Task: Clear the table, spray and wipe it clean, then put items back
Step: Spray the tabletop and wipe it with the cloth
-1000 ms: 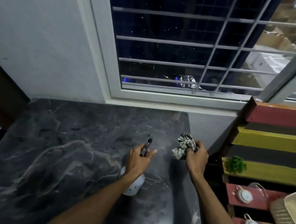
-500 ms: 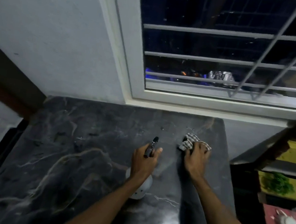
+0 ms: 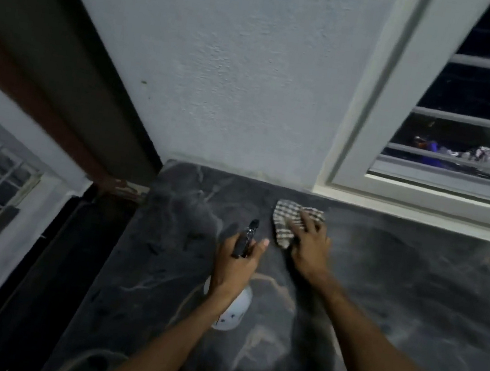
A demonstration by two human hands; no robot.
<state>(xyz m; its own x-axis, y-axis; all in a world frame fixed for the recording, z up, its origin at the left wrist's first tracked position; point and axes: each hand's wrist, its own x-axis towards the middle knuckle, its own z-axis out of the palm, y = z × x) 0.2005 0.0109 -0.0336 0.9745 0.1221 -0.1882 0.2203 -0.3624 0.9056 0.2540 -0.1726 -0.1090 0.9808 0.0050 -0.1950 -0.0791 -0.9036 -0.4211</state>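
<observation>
The left hand gripped the spray bottle above the dark marble counter; the right hand, fingers spread, pressed the checked cloth flat near the wall.

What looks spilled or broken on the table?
Nothing stands out. The right hand presses a checked cloth on the dark marble table, and the left hand holds a spray bottle.
</observation>
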